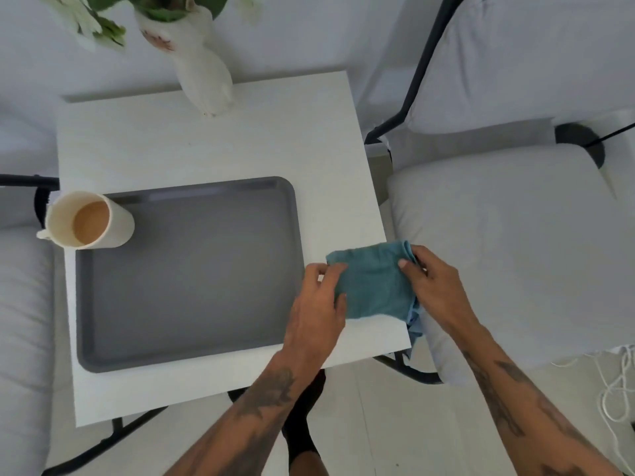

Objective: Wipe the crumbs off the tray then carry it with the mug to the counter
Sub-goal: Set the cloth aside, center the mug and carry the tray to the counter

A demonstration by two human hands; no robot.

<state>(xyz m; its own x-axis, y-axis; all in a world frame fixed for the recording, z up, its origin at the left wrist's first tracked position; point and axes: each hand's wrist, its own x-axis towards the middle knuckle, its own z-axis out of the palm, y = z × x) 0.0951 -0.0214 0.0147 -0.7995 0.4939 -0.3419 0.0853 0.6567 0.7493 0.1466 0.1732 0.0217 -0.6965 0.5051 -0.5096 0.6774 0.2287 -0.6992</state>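
Tray (pixel 192 280): grey, flat on the white surface (pixel 206 142), sitting toward the near left part of it. Floor of the tray looks clean from here, no crumbs to make out, though tiny ones could easily be lost in this view.

Mug (pixel 90 219): cream, standing in the far left corner of the tray, partly over the rim by the look of it. Some light brown drink inside, so worth keeping level later.

Cloth (pixel 374 280): teal, folded up, lying on the right edge of the surface just beside the tray, one corner hanging off the side.

Left hand (pixel 321 304): fingers pinching the cloth's left edge, thumb side right next to the tray's rim.

Right hand (pixel 433 280): gripping the cloth's right edge, fingertips curled on top of it.

Progress: guessing the wiping part is either done or about done, since the tray looks bare and the cloth is off it, getting folded or set aside. Hard to say for sure which.

Still left: letting go of the cloth, grabbing the tray by both short sides, lifting with the mug on board, walking it to the counter. Counter not in view at all.

Around: white vase (pixel 202 63) with greenery at the far edge of the surface, pale cushioned chair (pixel 498 242) to the right, another cushion on the left.
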